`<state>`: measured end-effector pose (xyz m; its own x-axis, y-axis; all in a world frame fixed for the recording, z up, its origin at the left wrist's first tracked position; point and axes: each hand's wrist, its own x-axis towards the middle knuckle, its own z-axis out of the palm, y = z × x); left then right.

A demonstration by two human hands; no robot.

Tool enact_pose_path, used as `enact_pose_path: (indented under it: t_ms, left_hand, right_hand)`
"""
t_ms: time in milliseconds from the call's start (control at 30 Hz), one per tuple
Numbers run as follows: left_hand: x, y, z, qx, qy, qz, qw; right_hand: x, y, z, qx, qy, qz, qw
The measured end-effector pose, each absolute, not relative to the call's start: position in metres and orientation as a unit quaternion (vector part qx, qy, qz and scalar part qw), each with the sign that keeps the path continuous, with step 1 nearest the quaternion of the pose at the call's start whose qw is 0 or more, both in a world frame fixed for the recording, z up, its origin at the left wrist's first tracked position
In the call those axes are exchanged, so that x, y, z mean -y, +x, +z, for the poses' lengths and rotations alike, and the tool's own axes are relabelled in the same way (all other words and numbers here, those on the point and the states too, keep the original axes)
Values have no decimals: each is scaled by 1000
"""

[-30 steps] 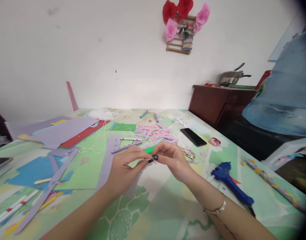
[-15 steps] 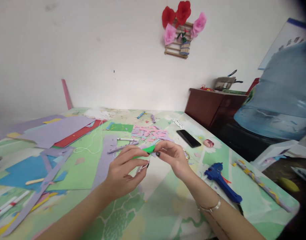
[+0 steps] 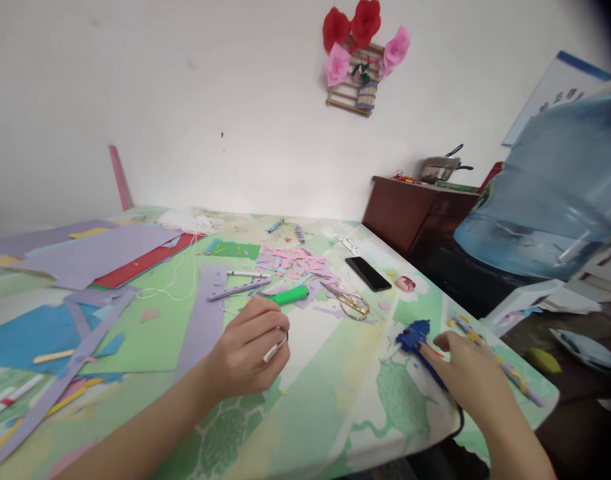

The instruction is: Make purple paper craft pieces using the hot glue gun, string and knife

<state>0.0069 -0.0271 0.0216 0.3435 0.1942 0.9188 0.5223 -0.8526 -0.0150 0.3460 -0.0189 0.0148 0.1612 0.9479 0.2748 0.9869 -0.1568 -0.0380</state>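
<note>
My left hand (image 3: 259,343) is closed on a green strip (image 3: 290,295), whose free end sticks out to the right above the fingers. A thin white piece (image 3: 274,349) also shows between those fingers. Over at the right, my right hand (image 3: 460,363) reaches over the handle of a blue glue gun (image 3: 414,335), thumb against it and forefinger apart, so the hand is open around the handle. The gun lies on the table with its black cable (image 3: 460,420) trailing at the edge. Gold-handled scissors (image 3: 354,305) lie between the two hands.
Pink paper scraps (image 3: 298,263), a black phone (image 3: 369,273) and a purple-yellow stick (image 3: 515,377) are on the table (image 3: 325,380). Coloured sheets (image 3: 105,250) cover the left side. A large water bottle (image 3: 540,193) stands at the right, beside a dark red cabinet (image 3: 398,213).
My right hand has let go of the green strip and moved right to the glue gun. The scissors are uncovered. My left hand keeps the strip. The view has shifted slightly.
</note>
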Motion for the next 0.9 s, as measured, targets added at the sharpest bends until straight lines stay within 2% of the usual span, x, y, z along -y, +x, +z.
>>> enact_pose_path:
  t_ms: [100, 233, 467, 633, 733, 900]
  left_hand:
    - [26, 6, 18, 226, -811, -517, 156]
    - [24, 6, 15, 220, -819, -508, 153]
    - [22, 7, 13, 207, -822, -505, 163]
    - [21, 5, 15, 217, -817, -503, 180]
    - [22, 5, 16, 226, -812, -504, 187]
    - [24, 6, 18, 231, -806, -510, 194]
  right_hand:
    - [19, 354, -1, 605, -786, -107, 64]
    - [14, 351, -13, 585, -811, -27, 23]
    - [5, 352, -19, 623, -780, -58, 28]
    - [3, 354, -20, 613, -787, -37, 55]
    - [6, 354, -11, 598, -792, -16, 120]
    - [24, 348, 14, 616, -673, 171, 371]
